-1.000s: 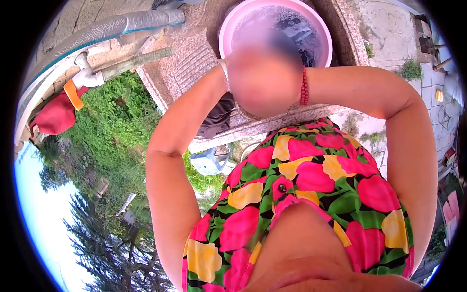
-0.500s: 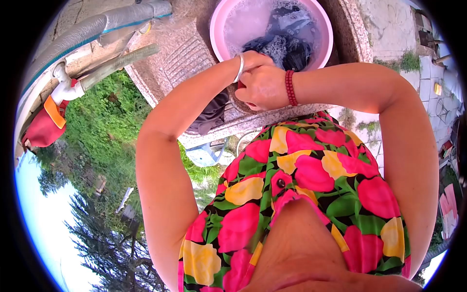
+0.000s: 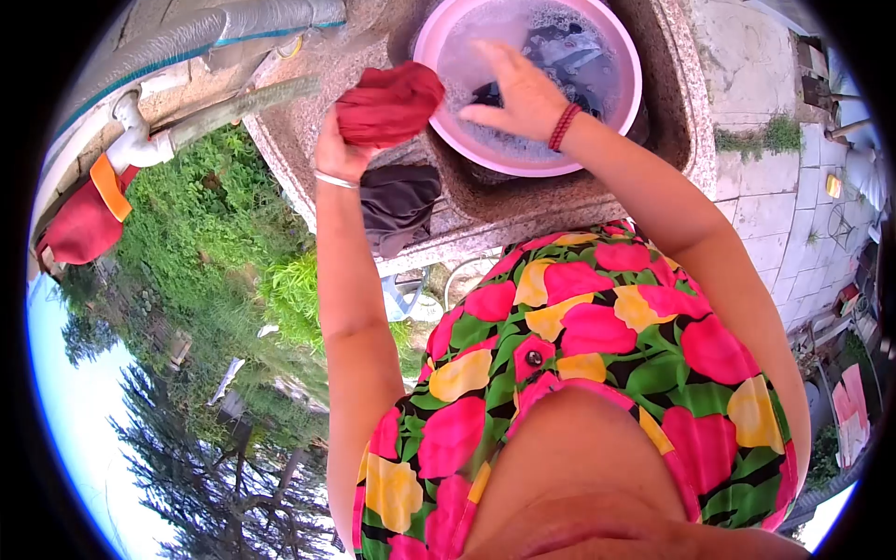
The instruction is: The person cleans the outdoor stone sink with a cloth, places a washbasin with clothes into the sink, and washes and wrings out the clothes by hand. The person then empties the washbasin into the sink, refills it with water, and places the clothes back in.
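Note:
My left hand, a white bracelet at its wrist, holds a bunched dark red cloth over the left part of the stone sink. My right hand, with red beads at the wrist, is open with fingers spread above the pink basin. Slightly blurred, it holds nothing. Inside the basin, dark clothes lie in cloudy, foamy water. A dark, wet-looking cloth rests on the sink's near left side, just right of my left wrist.
A grey wrapped pipe and a white pipe fitting run along the left. A red and orange item hangs beneath them. Green plants grow at the left, and pale paving lies to the right.
My hands were together at the basin's near edge, closed around something red. They have parted: the left moved left with the red cloth, and the right opened and moved over the water.

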The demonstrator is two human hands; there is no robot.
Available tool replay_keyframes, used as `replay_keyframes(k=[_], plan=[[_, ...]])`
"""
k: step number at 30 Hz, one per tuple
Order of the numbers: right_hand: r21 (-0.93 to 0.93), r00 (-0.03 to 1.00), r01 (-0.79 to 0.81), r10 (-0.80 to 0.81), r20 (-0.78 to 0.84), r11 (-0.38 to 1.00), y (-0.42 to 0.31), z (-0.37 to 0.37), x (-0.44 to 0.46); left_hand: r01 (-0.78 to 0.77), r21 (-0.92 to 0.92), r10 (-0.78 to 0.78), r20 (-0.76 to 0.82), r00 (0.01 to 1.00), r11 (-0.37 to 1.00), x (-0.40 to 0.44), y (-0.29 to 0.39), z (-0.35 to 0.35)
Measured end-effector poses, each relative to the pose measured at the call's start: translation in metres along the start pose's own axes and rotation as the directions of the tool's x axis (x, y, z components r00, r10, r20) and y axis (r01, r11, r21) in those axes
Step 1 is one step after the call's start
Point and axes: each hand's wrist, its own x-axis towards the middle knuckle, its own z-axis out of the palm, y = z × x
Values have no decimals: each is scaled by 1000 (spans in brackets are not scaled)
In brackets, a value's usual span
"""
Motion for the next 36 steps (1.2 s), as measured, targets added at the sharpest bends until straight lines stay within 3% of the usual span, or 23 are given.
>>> replay_keyframes(k=[2, 3, 4, 5, 7, 8, 11, 13, 14, 15, 17, 18, 19, 21, 22, 24, 27, 30, 34, 35, 36], plan=[[-297, 965, -212, 248, 89, 931, 33, -4, -15, -159, -12, 152, -231, 961, 987, -12, 14, -7], [-435, 900, -270, 385, 202, 859, 35, -10, -29, -151, -41, 134, -279, 951, 988, -5, 14, -39], [-576, 807, -292, 520, 280, 763, 36, -18, -40, -147, -74, 117, -318, 941, 986, 15, 8, -87], [-651, 777, -236, 543, 319, 722, 47, -17, -51, -147, -109, 100, -353, 930, 983, 30, 3, -111], [-772, 698, -117, 604, 383, 625, 68, -1, -81, -100, 32, 101, -555, 826, 994, 23, -3, -99], [-772, 677, -146, 632, 377, 618, 76, 7, -82, -61, 100, 112, -645, 756, 993, 17, -8, -93], [-805, 605, -178, 709, 363, 565, 98, 31, -58, 12, 619, 537, -690, 484, 785, 2, -25, -90], [-808, 547, -236, 761, 349, 540, 101, 38, -31, -9, 938, 889, -324, 322, 346, -14, -42, -75], [-809, 515, -260, 785, 345, 526, 99, 36, -24, 22, 996, 968, -85, 237, 82, -23, -56, -64], [-745, 631, -268, 696, 343, 610, 83, 20, -22, -146, 989, 963, 21, 269, 19, -38, -59, -30], [-642, 661, -263, 619, 424, 721, 116, 26, -31, -333, 931, 842, 295, 452, -148, -51, -73, -4], [-592, 685, -252, 573, 449, 765, 133, 24, -34, -404, 898, 789, 371, 490, -172, -48, -84, 4], [-516, 797, -156, 416, 437, 842, 131, 13, -37, -457, 867, 728, 444, 523, -199, -44, -95, 11], [-414, 795, -270, 444, 413, 869, 110, -15, -38, -482, 871, 555, 447, 702, -91, -34, -116, 28], [-357, 793, -325, 458, 403, 876, 85, -32, -38, -471, 872, 529, 465, 710, -135, -23, -131, 30], [-247, 892, -290, 355, 281, 925, 30, -62, -34, -544, 832, 463, 527, 713, -110, -12, -142, 57], [66, 970, -187, 174, 172, 980, -30, -98, -23, -668, 743, 426, 620, 659, -47, -13, -141, 102], [288, 1000, -22, 14, 28, 957, -77, -122, -9, -833, 498, 542, 643, 541, 241, -42, -120, 143], [242, 998, 26, -11, -63, 970, -164, -159, 3, -857, 418, 532, 672, 515, 302, -90, -65, 180], [267, 990, 144, -134, -54, 953, -202, -175, 8, -875, 371, 548, 682, 485, 312, -111, -48, 190], [380, 964, 254, -202, -173, 889, -208, -175, 16, -910, 283, 584, 700, 412, 303, -131, -36, 202]])
